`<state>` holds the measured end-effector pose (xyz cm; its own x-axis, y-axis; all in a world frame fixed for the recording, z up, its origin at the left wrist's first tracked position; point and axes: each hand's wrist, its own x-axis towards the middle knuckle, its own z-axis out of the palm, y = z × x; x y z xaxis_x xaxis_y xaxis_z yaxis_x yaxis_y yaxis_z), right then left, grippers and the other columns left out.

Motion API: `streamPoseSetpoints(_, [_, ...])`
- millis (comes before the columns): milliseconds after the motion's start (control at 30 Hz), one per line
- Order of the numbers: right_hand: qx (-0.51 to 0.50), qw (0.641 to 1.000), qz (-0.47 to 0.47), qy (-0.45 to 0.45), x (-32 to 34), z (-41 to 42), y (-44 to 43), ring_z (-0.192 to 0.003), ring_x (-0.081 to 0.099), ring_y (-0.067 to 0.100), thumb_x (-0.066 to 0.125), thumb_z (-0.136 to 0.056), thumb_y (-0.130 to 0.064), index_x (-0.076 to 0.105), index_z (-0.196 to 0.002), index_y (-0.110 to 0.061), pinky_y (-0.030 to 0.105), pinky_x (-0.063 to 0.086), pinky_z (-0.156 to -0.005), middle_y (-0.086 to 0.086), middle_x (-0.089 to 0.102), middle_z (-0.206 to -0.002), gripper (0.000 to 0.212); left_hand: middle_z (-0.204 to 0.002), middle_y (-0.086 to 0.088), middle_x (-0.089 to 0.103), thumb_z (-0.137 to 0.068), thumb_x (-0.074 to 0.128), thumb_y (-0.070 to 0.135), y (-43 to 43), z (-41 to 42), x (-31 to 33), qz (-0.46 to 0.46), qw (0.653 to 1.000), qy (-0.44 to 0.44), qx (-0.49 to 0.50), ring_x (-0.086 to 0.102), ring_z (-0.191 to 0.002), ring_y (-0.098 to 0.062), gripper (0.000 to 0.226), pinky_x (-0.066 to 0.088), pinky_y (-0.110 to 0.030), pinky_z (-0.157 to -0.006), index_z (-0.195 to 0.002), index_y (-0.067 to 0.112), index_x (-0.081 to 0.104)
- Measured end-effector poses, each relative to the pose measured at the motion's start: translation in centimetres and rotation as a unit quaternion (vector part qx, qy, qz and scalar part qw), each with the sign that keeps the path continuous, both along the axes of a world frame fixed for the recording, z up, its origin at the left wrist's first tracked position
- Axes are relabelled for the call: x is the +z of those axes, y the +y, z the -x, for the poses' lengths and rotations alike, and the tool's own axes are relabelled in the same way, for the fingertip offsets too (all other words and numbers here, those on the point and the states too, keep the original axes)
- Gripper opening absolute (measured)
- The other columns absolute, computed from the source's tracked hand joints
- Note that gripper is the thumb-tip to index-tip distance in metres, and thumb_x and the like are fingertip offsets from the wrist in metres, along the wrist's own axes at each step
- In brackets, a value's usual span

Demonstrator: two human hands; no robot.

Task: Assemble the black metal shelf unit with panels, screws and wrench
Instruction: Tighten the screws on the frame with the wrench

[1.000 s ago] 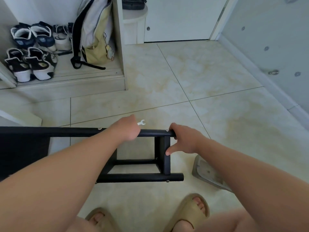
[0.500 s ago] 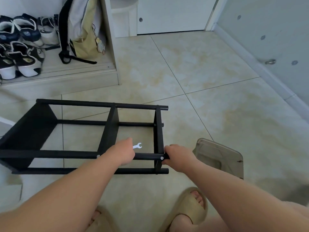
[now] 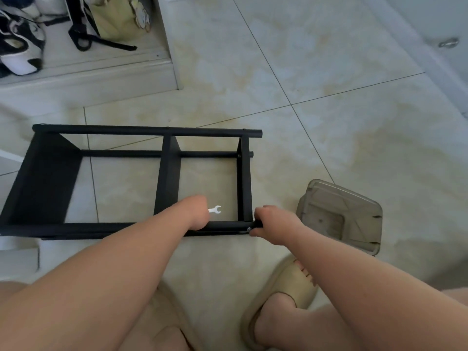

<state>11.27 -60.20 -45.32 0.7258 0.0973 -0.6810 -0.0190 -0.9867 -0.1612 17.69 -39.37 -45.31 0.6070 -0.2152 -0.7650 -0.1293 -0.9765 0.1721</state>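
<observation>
The black metal shelf unit [image 3: 167, 173] lies on its side on the tiled floor, its three panels joined by round bars. My left hand [image 3: 196, 211] grips the near top bar and also holds a small white wrench [image 3: 215, 210] whose head sticks out to the right. My right hand [image 3: 273, 224] grips the right end of the same bar, beside a silver screw [image 3: 249, 229] at the end panel.
A smoky plastic lid or tray [image 3: 342, 214] lies on the floor just right of the shelf. My sandalled feet [image 3: 286, 295] are under my arms. A raised step with shoes [image 3: 17, 44] and a bag [image 3: 114, 19] runs along the back left.
The shelf has come down from a raised, tilted position and now lies lower on the floor. Both hands kept their grip on the near bar throughout.
</observation>
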Motion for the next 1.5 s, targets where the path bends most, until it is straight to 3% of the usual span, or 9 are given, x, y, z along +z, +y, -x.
streamPoseSetpoints(200, [0.029, 0.998, -0.003, -0.049, 3.2, -0.1, -0.9, -0.142, 0.034, 0.027, 0.063, -0.089, -0.062, 0.026, -0.155, -0.021, 0.044, 0.042, -0.105, 0.002, 0.038, -0.154, 0.086, -0.08, -0.006, 0.057, -0.097, 0.044, 0.009, -1.1, -0.3, 4.6, 0.023, 0.999, -0.029, -0.034, 0.044, -0.066, -0.02, 0.021, 0.031, -0.027, -0.053, -0.101, 0.004, 0.064])
streamPoseSetpoints(300, [0.036, 0.997, -0.011, -0.066, 2.9, 0.2, -0.9, -0.154, 0.011, 0.025, 0.063, -0.084, -0.07, 0.012, -0.161, -0.022, 0.047, 0.027, -0.12, -0.002, 0.016, -0.167, 0.104, -0.077, -0.007, 0.055, -0.096, 0.046, 0.007, -1.3, -0.6, 6.2, 0.031, 0.997, -0.042, -0.057, 0.042, -0.064, -0.021, 0.021, 0.03, -0.027, -0.052, -0.096, 0.002, 0.067])
streamPoseSetpoints(433, [0.079, 0.994, -0.002, -0.075, 1.2, 0.2, -0.7, -0.155, -0.015, 0.022, 0.06, -0.074, -0.083, -0.012, -0.161, -0.024, 0.047, 0.006, -0.125, -0.007, -0.017, -0.168, 0.127, -0.082, -0.007, 0.057, -0.096, 0.047, 0.005, -1.2, -2.4, 6.6, 0.047, 0.993, -0.028, -0.1, 0.045, -0.066, -0.021, 0.024, 0.035, -0.026, -0.052, -0.105, 0.0, 0.068])
streamPoseSetpoints(600, [0.116, 0.987, 0.018, -0.105, -0.7, -0.7, -0.9, -0.153, -0.025, 0.026, 0.047, -0.059, -0.098, -0.024, -0.157, -0.02, 0.052, -0.004, -0.125, -0.002, -0.031, -0.164, 0.143, -0.08, -0.004, 0.058, -0.098, 0.046, 0.007, -1.2, -5.7, 5.3, 0.057, 0.992, -0.047, -0.102, 0.046, -0.065, -0.02, 0.026, 0.033, -0.023, -0.05, -0.108, 0.002, 0.069])
streamPoseSetpoints(800, [0.176, 0.975, 0.019, -0.131, -3.0, -2.9, -1.6, -0.152, -0.027, 0.027, 0.023, -0.051, -0.106, -0.023, -0.157, -0.019, 0.055, -0.008, -0.124, 0.001, -0.03, -0.164, 0.144, -0.076, 0.008, 0.064, -0.1, 0.049, 0.01, -0.4, -6.4, 0.4, 0.083, 0.99, 0.061, -0.094, 0.054, -0.061, -0.005, 0.016, 0.038, -0.015, -0.047, -0.095, 0.018, 0.061])
streamPoseSetpoints(1033, [0.255, 0.944, 0.013, -0.21, -4.7, -3.9, -2.3, -0.156, -0.006, 0.036, 0.027, -0.065, -0.103, 0.01, -0.16, -0.003, 0.063, 0.003, -0.122, 0.017, -0.003, -0.169, 0.139, -0.079, 0.006, 0.069, -0.099, 0.053, 0.018, -2.0, -5.9, -5.4, 0.193, 0.975, 0.113, 0.008, 0.063, -0.073, -0.013, 0.016, 0.052, -0.031, -0.08, -0.094, 0.019, 0.067])
streamPoseSetpoints(1167, [0.289, 0.932, 0.002, -0.218, -5.2, -4.9, -2.2, -0.155, -0.005, 0.036, 0.031, -0.065, -0.102, 0.012, -0.159, 0.002, 0.061, 0.004, -0.123, 0.022, -0.002, -0.167, 0.141, -0.075, 0.004, 0.067, -0.098, 0.058, 0.015, -2.1, -5.1, -7.5, 0.242, 0.96, 0.116, 0.079, 0.06, -0.069, -0.012, 0.013, 0.047, -0.019, -0.062, -0.089, 0.019, 0.067])
streamPoseSetpoints(1333, [0.286, 0.93, -0.042, -0.229, -6.2, -5.2, -2.3, -0.154, -0.006, 0.04, 0.041, -0.069, -0.098, 0.011, -0.159, 0.004, 0.058, 0.003, -0.124, 0.025, -0.001, -0.166, 0.138, -0.077, -0.002, 0.069, -0.094, 0.065, 0.011, -1.0, -3.9, -9.0, 0.299, 0.922, 0.163, 0.187, 0.063, -0.071, -0.014, 0.013, 0.056, -0.027, -0.075, -0.086, 0.018, 0.071])
streamPoseSetpoints(1500, [0.275, 0.928, -0.087, -0.237, -6.6, -5.4, -2.4, -0.154, -0.006, 0.043, 0.046, -0.071, -0.095, 0.013, -0.158, 0.005, 0.058, 0.003, -0.125, 0.027, 0.001, -0.166, 0.136, -0.078, -0.008, 0.072, -0.09, 0.068, 0.0, -1.0, -3.5, -8.4, 0.346, 0.883, 0.205, 0.24, 0.069, -0.065, -0.011, 0.011, 0.06, -0.023, -0.073, -0.098, 0.007, 0.07])
